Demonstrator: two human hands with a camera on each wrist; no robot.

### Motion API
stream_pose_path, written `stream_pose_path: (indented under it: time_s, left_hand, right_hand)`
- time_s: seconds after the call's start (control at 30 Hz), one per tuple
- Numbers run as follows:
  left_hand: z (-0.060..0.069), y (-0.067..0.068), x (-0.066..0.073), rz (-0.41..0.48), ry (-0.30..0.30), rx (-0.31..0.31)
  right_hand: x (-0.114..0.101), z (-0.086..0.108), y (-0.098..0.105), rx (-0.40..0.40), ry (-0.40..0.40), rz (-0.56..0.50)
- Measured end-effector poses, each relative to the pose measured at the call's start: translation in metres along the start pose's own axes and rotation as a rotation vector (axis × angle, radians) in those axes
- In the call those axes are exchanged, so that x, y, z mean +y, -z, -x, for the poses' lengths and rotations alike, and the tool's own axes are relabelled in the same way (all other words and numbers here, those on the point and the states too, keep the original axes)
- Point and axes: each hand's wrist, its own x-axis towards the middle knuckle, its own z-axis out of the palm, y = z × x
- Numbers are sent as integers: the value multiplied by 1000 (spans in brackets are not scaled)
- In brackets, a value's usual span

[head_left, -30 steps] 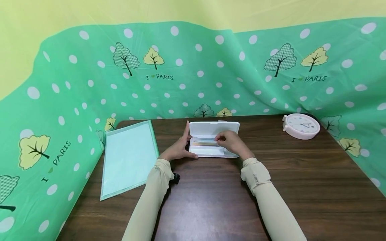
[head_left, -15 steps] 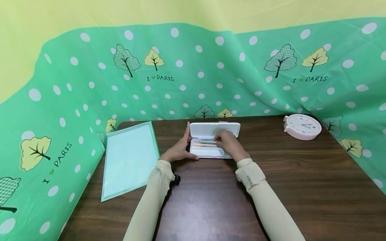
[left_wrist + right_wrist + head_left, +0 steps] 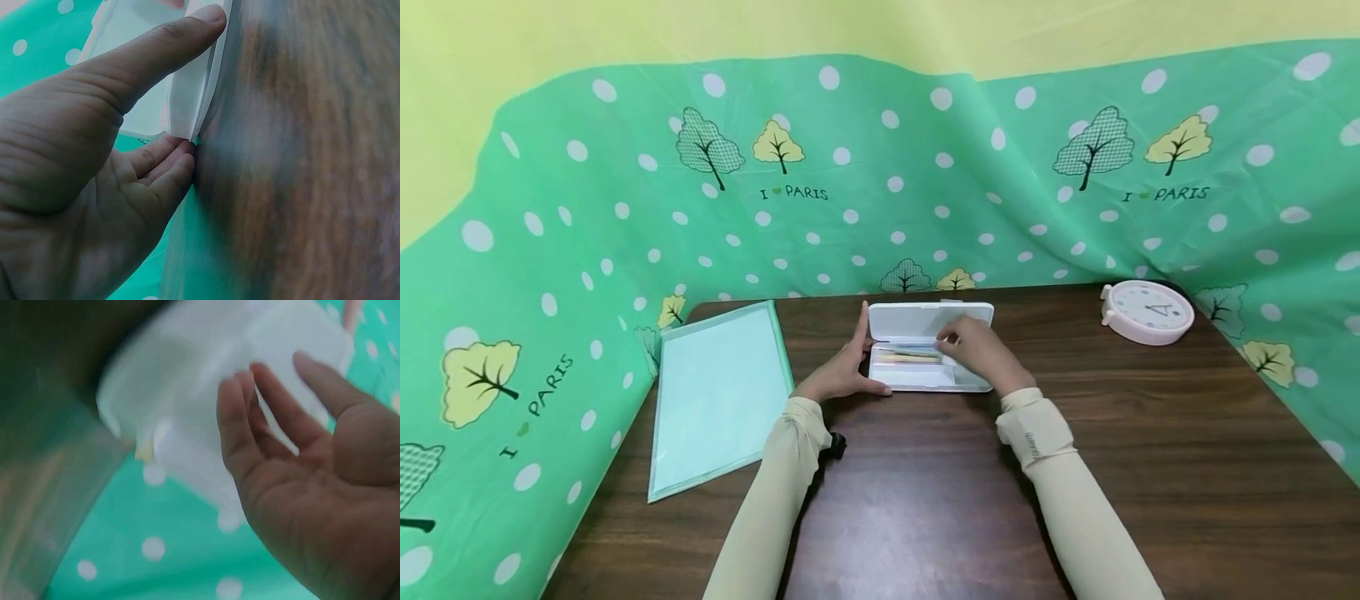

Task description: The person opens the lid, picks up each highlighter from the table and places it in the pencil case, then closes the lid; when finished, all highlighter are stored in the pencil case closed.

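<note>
An opened white pencil case point(image 3: 912, 377) lies near the back of the table, its lid point(image 3: 906, 321) raised. Several slim, pencil-like sticks point(image 3: 906, 358) lie in its rear compartment. My left hand point(image 3: 842, 372) holds the case's left end, thumb at the front edge and index finger upright beside the lid. In the left wrist view, the thumb point(image 3: 169, 53) crosses the front edge and other fingertips touch the end. Over the right half of the case hovers my right hand point(image 3: 976, 350). The right wrist view shows its fingers point(image 3: 234, 419) loosely bent, thumb apart, holding nothing.
A pale green-edged sheet or folder point(image 3: 718, 404) lies on the left of the dark wooden table point(image 3: 910, 500). A pink round clock point(image 3: 1148, 312) lies at the back right. Green dotted cloth point(image 3: 850, 183) hangs behind and at both sides.
My right hand reached left into the case over the sticks, then drew slightly back to the right with its fingers parted. The left hand stays at the case's left end.
</note>
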Motion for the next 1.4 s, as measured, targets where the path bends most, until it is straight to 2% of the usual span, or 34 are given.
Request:
stream_pose_path:
  time_s: [0.1,0.17,0.23,0.33,0.4,0.5,0.67,0.73,0.8,0.9,0.97,1.13,1.23,1.33,1.37,1.4]
  left_hand:
    - [-3,0,-8,23,-13,-3]
    - [-6,-2,-15,49,-8,-6]
    - [-9,-4,-24,51,-4,-2]
    - [-13,-6,-33,38,-9,7]
    - [-13,-6,-37,23,-25,15]
    - [-14,-7,-40,31,-27,15]
    - [-13,-8,-36,56,9,10]
    - [-10,-8,-29,52,5,13]
    - [-7,-4,-17,45,-4,2]
    - [-6,-4,-11,43,-15,2]
    - [-7,-4,-11,38,-13,4]
    - [-9,-7,-24,37,-24,6]
    - [0,0,0,81,7,-15]
    - [11,7,28,106,82,-38]
    - [16,11,42,127,109,-44]
    - [18,12,45,132,126,-48]
  right_hand:
    - [10,12,30,-70,14,-106]
    - [20,22,49,-72,2,-179]
    - [30,31,64,-18,-47,-264]
    - [44,36,73,128,-125,-358]
    - [51,36,72,198,-187,-420]
    - [56,30,62,223,-245,-472]
    - [56,25,48,187,-270,-511]
    - [54,25,44,181,-283,-515]
    - [52,24,41,180,-299,-515]
    - [52,21,37,174,-318,-513]
    - [52,20,36,159,-320,-522]
    - [56,20,36,76,-299,-538]
    - [59,23,38,-4,-249,-535]
    - [65,26,42,-91,-189,-536]
    - [68,28,43,-119,-171,-539]
    - [70,29,44,-144,-152,-546]
